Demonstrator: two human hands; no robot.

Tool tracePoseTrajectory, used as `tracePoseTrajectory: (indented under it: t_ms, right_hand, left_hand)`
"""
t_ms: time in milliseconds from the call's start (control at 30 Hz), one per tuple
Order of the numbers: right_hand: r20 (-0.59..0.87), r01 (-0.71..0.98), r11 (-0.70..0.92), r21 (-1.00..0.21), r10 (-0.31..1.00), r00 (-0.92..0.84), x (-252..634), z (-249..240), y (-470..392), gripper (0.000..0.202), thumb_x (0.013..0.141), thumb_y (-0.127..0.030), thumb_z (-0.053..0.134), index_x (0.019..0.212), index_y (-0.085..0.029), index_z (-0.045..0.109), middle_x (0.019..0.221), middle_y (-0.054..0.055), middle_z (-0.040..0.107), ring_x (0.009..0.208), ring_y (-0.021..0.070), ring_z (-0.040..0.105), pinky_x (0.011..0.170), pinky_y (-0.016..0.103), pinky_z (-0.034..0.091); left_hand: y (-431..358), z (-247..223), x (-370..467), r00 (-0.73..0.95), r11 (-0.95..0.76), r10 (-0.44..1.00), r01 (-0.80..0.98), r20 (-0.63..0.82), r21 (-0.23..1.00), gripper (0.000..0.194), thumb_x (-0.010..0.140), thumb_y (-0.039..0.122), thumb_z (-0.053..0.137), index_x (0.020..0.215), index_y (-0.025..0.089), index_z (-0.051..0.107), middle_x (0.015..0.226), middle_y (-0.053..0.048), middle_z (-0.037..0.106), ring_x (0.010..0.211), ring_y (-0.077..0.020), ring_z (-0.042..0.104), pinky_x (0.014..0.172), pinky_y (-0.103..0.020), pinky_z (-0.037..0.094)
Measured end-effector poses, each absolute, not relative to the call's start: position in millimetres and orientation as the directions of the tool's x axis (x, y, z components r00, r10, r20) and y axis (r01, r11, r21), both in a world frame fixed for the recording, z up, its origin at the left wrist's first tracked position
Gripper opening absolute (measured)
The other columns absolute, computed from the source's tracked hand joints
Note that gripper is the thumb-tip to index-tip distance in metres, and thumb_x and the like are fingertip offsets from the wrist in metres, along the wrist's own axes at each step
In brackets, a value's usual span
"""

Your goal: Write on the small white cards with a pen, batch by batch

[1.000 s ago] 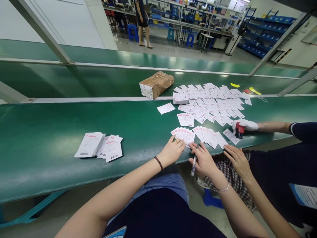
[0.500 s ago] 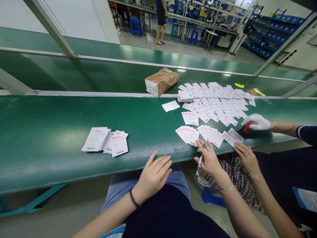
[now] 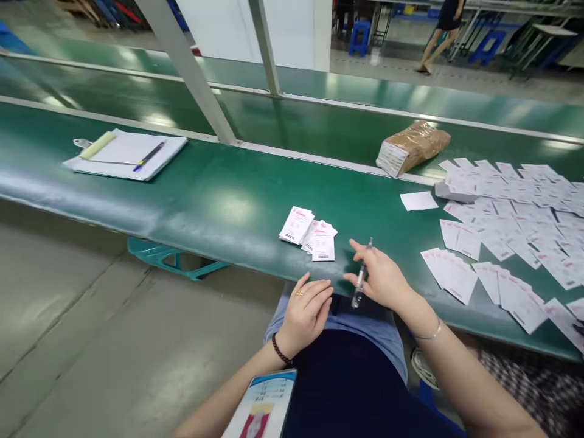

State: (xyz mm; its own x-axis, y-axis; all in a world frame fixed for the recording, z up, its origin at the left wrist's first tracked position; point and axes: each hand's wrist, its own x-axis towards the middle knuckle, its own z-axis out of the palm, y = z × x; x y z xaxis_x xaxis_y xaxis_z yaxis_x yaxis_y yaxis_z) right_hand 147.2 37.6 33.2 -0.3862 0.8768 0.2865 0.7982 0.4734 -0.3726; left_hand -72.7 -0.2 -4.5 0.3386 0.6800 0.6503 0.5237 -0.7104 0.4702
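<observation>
My right hand (image 3: pixel 382 277) holds a clear-barrelled pen (image 3: pixel 360 280) between its fingers, above the front edge of the green bench (image 3: pixel 232 201). My left hand (image 3: pixel 306 316) is at that edge, fingers stretched out and holding nothing. Just beyond my hands lies a squared stack of white printed cards (image 3: pixel 296 224). Beside it, a looser pile of the same cards (image 3: pixel 323 244) overlaps at its right. To the right of my right hand, several cards are spread in a fan (image 3: pixel 451 277).
Many cards (image 3: pixel 520 188) cover the bench at the right, near a brown-wrapped packet (image 3: pixel 417 146) and a single white slip (image 3: pixel 418 201). A clipboard with papers (image 3: pixel 132 152) and a marker lies far left. Upright metal posts (image 3: pixel 187 67) rise behind the bench.
The view has swung left, bringing the clipboard in and taking the co-worker's hands out. My right hand has moved left with the pen, from the fanned cards towards the card stacks.
</observation>
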Motion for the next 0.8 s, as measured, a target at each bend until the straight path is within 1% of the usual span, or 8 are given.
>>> tracePoseTrajectory:
  t_ms: [100,200,267,333,467,567,733,800]
  right_hand:
    - [0.176,0.8,0.504,-0.325,0.864,-0.473,117.2,43.1,74.6,0.058,0.075,-0.05,0.072,0.119,-0.018,0.049,0.127,0.017,0.063,0.115,0.0348,0.059,0.095,0.052,0.05]
    - [0.104,0.834,0.457,-0.308,0.888,-0.448,102.2,41.7,97.4,0.089,0.068,-0.063,0.073,0.135,-0.014,0.039,0.12,0.019,0.064,0.121,0.0397,0.053,0.1,0.054,0.045]
    - [0.084,0.861,0.41,-0.301,0.911,-0.404,94.4,34.8,103.3,0.099,0.064,-0.069,0.071,0.137,-0.013,0.036,0.123,0.021,0.062,0.124,0.043,0.05,0.1,0.056,0.043]
    - [0.085,0.884,0.367,-0.29,0.93,-0.358,85.4,26.1,103.8,0.096,0.063,-0.072,0.069,0.131,-0.012,0.04,0.132,0.025,0.055,0.126,0.0451,0.047,0.101,0.058,0.041]
    - [0.087,0.915,0.295,-0.276,0.955,-0.282,68.1,15.6,99.8,0.08,0.065,-0.069,0.07,0.118,-0.014,0.046,0.142,0.03,0.044,0.128,0.0451,0.045,0.1,0.061,0.039]
    - [0.098,0.927,0.257,-0.274,0.966,-0.239,62.7,18.5,99.4,0.072,0.068,-0.068,0.068,0.114,-0.016,0.047,0.139,0.028,0.048,0.125,0.0435,0.047,0.097,0.061,0.04]
    - [0.121,0.95,0.19,-0.247,0.979,-0.165,61.1,30.0,103.5,0.064,0.073,-0.069,0.063,0.109,-0.018,0.048,0.113,0.021,0.063,0.119,0.0425,0.052,0.095,0.059,0.043]
    - [0.103,0.959,0.166,-0.23,0.984,-0.146,58.9,31.7,104.1,0.065,0.073,-0.07,0.062,0.108,-0.017,0.049,0.117,0.024,0.062,0.114,0.0424,0.056,0.09,0.058,0.045]
  left_hand:
    - [0.1,-5.4,-84.2,0.286,-0.696,0.689,0.515,0.665,0.5,0.027,0.088,0.009,0.054,0.11,0.021,0.063,0.104,-0.006,0.073,0.097,-0.0172,0.069,0.105,-0.046,0.048]
    - [2.6,-8.0,-100.7,0.251,-0.668,0.714,0.524,0.654,0.528,0.027,0.088,0.007,0.053,0.11,0.021,0.062,0.103,-0.006,0.073,0.097,-0.0177,0.069,0.103,-0.047,0.049]
    - [6.1,-9.8,-111.9,0.236,-0.65,0.728,0.536,0.644,0.539,0.028,0.088,0.005,0.053,0.111,0.02,0.061,0.104,-0.007,0.073,0.098,-0.018,0.069,0.102,-0.048,0.05]
    - [10.9,-10.6,-121.0,0.227,-0.643,0.732,0.542,0.643,0.541,0.029,0.088,0.004,0.054,0.111,0.019,0.061,0.104,-0.007,0.072,0.098,-0.018,0.069,0.102,-0.048,0.05]
    - [21.6,-9.1,-130.4,0.221,-0.656,0.719,0.528,0.659,0.539,0.029,0.087,0.004,0.055,0.111,0.019,0.061,0.104,-0.007,0.072,0.099,-0.0177,0.068,0.102,-0.048,0.05]
    - [26.6,-8.0,-131.8,0.22,-0.669,0.71,0.506,0.669,0.543,0.029,0.087,0.004,0.055,0.111,0.019,0.061,0.104,-0.007,0.072,0.099,-0.0178,0.068,0.103,-0.048,0.05]
    - [26.7,-10.5,-131.9,0.201,-0.661,0.719,0.494,0.665,0.565,0.028,0.088,0.005,0.055,0.11,0.02,0.061,0.104,-0.006,0.073,0.099,-0.0178,0.069,0.103,-0.048,0.05]
    - [25.6,-11.9,-132.3,0.194,-0.659,0.721,0.49,0.665,0.571,0.027,0.088,0.005,0.055,0.109,0.02,0.062,0.104,-0.006,0.073,0.098,-0.0179,0.069,0.103,-0.048,0.05]
